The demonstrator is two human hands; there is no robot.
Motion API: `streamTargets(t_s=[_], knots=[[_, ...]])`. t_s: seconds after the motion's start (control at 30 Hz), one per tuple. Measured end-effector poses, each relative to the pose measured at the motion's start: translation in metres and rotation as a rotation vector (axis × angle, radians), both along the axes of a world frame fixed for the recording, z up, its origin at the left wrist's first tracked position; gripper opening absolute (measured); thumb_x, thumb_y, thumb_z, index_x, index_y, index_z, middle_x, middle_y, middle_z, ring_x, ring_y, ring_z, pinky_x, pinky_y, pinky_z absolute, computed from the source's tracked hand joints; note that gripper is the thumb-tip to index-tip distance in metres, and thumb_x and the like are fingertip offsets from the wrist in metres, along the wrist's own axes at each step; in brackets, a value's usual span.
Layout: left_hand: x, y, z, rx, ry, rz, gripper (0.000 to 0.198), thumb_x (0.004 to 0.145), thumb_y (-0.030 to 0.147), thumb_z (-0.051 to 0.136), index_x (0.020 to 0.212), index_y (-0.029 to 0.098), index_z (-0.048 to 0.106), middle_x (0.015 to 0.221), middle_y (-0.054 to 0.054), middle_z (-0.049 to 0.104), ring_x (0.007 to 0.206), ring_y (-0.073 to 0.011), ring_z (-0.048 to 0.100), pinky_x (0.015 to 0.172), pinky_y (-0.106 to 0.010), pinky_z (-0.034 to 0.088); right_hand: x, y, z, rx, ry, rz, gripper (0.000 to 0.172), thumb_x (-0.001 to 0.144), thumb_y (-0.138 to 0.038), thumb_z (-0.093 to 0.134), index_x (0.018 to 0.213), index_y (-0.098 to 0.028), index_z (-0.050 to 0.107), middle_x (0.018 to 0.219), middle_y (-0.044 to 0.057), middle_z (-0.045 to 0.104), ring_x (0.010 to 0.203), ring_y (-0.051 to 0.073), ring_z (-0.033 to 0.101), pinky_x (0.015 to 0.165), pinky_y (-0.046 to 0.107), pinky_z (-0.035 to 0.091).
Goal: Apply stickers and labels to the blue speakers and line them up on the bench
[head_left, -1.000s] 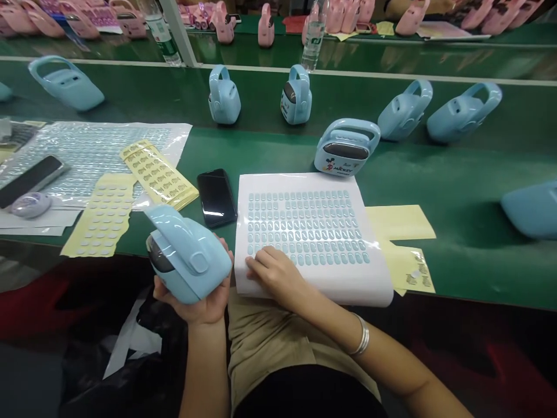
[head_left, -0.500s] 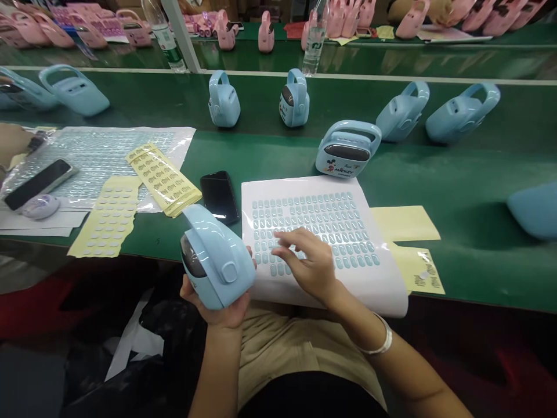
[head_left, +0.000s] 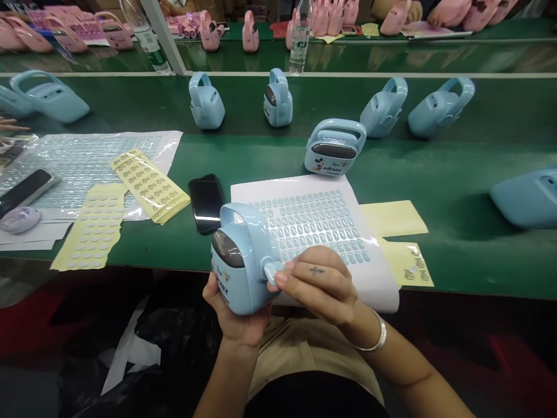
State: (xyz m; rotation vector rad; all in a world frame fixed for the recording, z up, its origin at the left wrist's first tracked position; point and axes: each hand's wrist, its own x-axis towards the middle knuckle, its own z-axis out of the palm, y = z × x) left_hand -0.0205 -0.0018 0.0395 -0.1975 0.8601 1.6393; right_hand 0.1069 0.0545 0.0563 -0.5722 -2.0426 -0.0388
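My left hand [head_left: 241, 322] cups a light-blue portable speaker [head_left: 249, 284] from below, with its dark window and printed front turned to the left. Between the thumb and fingers of my right hand [head_left: 326, 283] is a small light-blue sticker [head_left: 272, 270], held against the round joint where the carry handle meets the speaker's side. Whether the sticker is fully seated cannot be made out. Under my right hand and behind the speaker lies a white sheet [head_left: 378, 284] with rows of similar oval stickers, partly hidden by both.
A printed blue speaker [head_left: 333, 151] stands at the sheet's back edge, with several more along the bench. Left are a black phone [head_left: 206, 203], yellow label sheets [head_left: 150, 186] and a plastic-covered sheet [head_left: 169, 142]. Yellow papers [head_left: 395, 217] lie right. Another person's hand [head_left: 11, 126] is far left.
The held speaker has moved right and turned, showing more of its front. My right hand, earlier pinched above the sticker sheet, has come to the handle joint with a sticker.
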Motion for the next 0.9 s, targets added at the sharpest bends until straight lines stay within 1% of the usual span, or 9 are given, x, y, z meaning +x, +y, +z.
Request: streamTargets(t_s=[0.1, 0.17, 0.3, 0.43, 0.57, 0.7, 0.77, 0.83, 0.9], knots=[[-0.001, -0.001, -0.003, 0.089, -0.016, -0.014, 0.043, 0.057, 0.051, 0.076, 0.087, 0.02, 0.067, 0.068, 0.0, 0.065, 0.072, -0.0207, 0.067, 0.063, -0.03, 0.059, -0.002, 0.005, 0.002, 0.151, 0.173, 0.035, 0.012, 0.076, -0.007, 0.069, 0.08, -0.017, 0.068, 0.076, 0.0, 0.063, 0.067, 0.01, 0.061, 0.055, 0.023, 0.057], [0.0, 0.001, -0.002, 0.113, -0.008, 0.005, 0.04, 0.057, 0.048, 0.077, 0.084, 0.021, 0.067, 0.064, 0.002, 0.062, 0.066, -0.0184, 0.065, 0.061, -0.028, 0.059, -0.006, 0.009, 0.003, 0.174, 0.219, 0.039, 0.01, 0.076, -0.006, 0.069, 0.079, -0.014, 0.067, 0.075, 0.001, 0.063, 0.065, 0.009, 0.06, 0.052, 0.022, 0.056], [0.004, 0.005, 0.005, 0.063, 0.042, 0.048, 0.045, 0.051, 0.05, 0.079, 0.081, 0.02, 0.065, 0.06, 0.002, 0.059, 0.058, -0.0152, 0.062, 0.053, -0.023, 0.057, -0.01, 0.015, 0.005, 0.168, 0.218, 0.083, 0.006, 0.079, -0.007, 0.067, 0.078, -0.013, 0.067, 0.071, 0.0, 0.063, 0.064, 0.008, 0.058, 0.054, 0.02, 0.056], [0.003, 0.005, 0.009, 0.05, 0.061, 0.054, 0.045, 0.049, 0.05, 0.081, 0.078, 0.02, 0.064, 0.059, 0.003, 0.057, 0.055, -0.0136, 0.059, 0.051, -0.022, 0.057, -0.006, 0.018, 0.01, 0.128, 0.151, 0.163, 0.003, 0.081, -0.007, 0.066, 0.081, -0.01, 0.066, 0.07, 0.001, 0.064, 0.064, 0.009, 0.058, 0.054, 0.021, 0.055], [0.0, 0.004, 0.009, 0.065, 0.037, 0.038, 0.045, 0.05, 0.049, 0.08, 0.082, 0.02, 0.066, 0.064, 0.002, 0.062, 0.057, -0.0152, 0.063, 0.052, -0.024, 0.057, 0.0, 0.02, 0.019, 0.092, 0.035, 0.223, 0.003, 0.081, -0.009, 0.066, 0.084, -0.008, 0.065, 0.069, 0.002, 0.064, 0.066, 0.011, 0.057, 0.056, 0.024, 0.055], [0.0, 0.006, 0.012, -0.013, 0.023, 0.091, 0.048, 0.041, 0.047, 0.084, 0.076, 0.021, 0.066, 0.064, 0.003, 0.065, 0.056, -0.0164, 0.064, 0.046, -0.023, 0.055, 0.001, 0.025, 0.026, 0.082, -0.023, 0.286, 0.005, 0.086, -0.011, 0.06, 0.085, -0.007, 0.064, 0.066, 0.002, 0.062, 0.065, 0.011, 0.054, 0.053, 0.025, 0.053], [0.0, 0.005, 0.015, -0.056, 0.032, 0.108, 0.047, 0.039, 0.047, 0.084, 0.075, 0.022, 0.065, 0.065, 0.003, 0.066, 0.056, -0.017, 0.065, 0.045, -0.024, 0.055, 0.0, 0.028, 0.028, 0.098, -0.062, 0.33, 0.008, 0.087, -0.009, 0.057, 0.084, -0.007, 0.063, 0.065, 0.002, 0.061, 0.063, 0.011, 0.053, 0.052, 0.025, 0.052], [-0.002, 0.004, 0.016, -0.101, 0.01, 0.113, 0.043, 0.045, 0.047, 0.08, 0.077, 0.023, 0.066, 0.069, 0.002, 0.068, 0.058, -0.0174, 0.066, 0.047, -0.024, 0.055, -0.002, 0.03, 0.03, 0.152, -0.116, 0.362, 0.008, 0.086, -0.008, 0.058, 0.08, -0.008, 0.063, 0.064, 0.001, 0.059, 0.061, 0.01, 0.051, 0.05, 0.025, 0.049], [-0.004, 0.003, 0.016, -0.134, -0.054, 0.118, 0.038, 0.055, 0.048, 0.074, 0.082, 0.023, 0.066, 0.072, 0.002, 0.069, 0.062, -0.0176, 0.067, 0.05, -0.024, 0.056, -0.004, 0.033, 0.034, 0.211, -0.179, 0.371, 0.007, 0.086, -0.007, 0.057, 0.082, -0.008, 0.063, 0.061, -0.001, 0.055, 0.056, 0.01, 0.047, 0.045, 0.025, 0.044]])
